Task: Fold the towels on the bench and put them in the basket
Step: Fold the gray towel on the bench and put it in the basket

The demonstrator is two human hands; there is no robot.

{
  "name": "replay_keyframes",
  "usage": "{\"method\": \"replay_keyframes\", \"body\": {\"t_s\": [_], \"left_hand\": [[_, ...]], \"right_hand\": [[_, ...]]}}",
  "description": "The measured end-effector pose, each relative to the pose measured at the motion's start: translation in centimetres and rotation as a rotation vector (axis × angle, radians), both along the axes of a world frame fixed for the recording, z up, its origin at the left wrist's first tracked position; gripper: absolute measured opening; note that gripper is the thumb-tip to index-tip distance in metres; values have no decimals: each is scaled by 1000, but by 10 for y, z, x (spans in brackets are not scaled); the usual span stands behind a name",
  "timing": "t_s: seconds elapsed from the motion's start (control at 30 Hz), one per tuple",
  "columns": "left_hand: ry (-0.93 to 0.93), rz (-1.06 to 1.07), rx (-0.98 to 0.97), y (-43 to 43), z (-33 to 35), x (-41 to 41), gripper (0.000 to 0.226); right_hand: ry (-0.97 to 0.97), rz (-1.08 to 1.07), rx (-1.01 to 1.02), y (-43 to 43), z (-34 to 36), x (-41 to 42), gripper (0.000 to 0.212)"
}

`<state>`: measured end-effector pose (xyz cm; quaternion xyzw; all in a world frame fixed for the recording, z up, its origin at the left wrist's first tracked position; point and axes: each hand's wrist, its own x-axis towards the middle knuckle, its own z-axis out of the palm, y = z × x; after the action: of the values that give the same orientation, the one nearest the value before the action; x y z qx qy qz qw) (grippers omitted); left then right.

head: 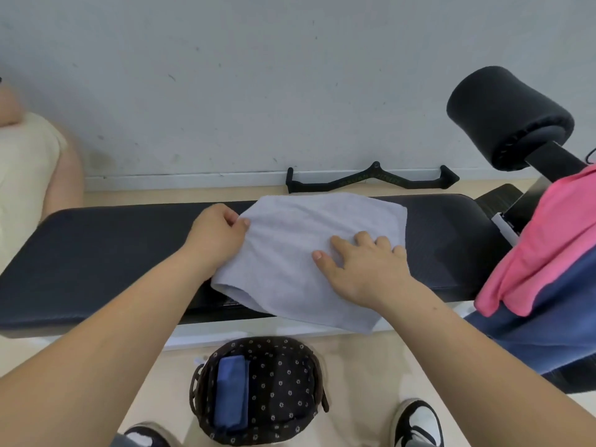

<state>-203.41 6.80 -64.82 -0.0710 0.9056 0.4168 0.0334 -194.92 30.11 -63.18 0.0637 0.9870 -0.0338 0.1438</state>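
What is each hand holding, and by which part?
The left hand pinches the grey towel at its left edge, near the far corner. The right hand holds nothing: it lies flat on the towel, fingers spread.

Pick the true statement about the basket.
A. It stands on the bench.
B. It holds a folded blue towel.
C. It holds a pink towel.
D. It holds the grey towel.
B: a folded blue towel lies in the left side of the basket, while the grey towel is spread on the bench.
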Motion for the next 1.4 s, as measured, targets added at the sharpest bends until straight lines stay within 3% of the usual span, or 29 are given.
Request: {"method": "replay_keyframes", "body": {"t_s": [0.27,0.37,0.53,0.6,0.73,0.8,0.97,1.03,1.17,1.27,1.33,1.4], "left_hand": [[-199,-189,-207,-4,8,-5,26],[-422,-307,-200,0,25,14,25],[-808,-613,-325,-5,54,43,35],[-730,-598,-361,-11,63,40,45],[-49,-213,-140,0,46,16,28],[152,-222,-199,18,28,5,14],[296,-509,-304,81,-1,-9,26],[363,-660,-347,119,2,-11,33],[255,-1106,-593,194,15,-20,72],[223,-1264,-707,223,21,-26,51],[242,-1275,-825,226,26,-30,31],[236,-1248,-947,217,33,-38,30]], "right_hand": [[21,-133,-128,32,-14,-22,63],[41,-77,-132,43,-28,-33,66],[176,13,-419,59,-23,-45,47],[279,-57,-381,58,-21,-38,48],[287,-285,-135,63,-8,-20,41],[156,-394,-117,80,-2,-12,40],[-55,-453,-300,100,1,10,46],[-42,-425,-340,96,-3,17,44],[93,-349,-577,94,0,28,28],[107,-423,-871,104,6,30,18],[41,-478,-904,115,4,30,17],[-16,-521,-877,129,1,30,19]]}}
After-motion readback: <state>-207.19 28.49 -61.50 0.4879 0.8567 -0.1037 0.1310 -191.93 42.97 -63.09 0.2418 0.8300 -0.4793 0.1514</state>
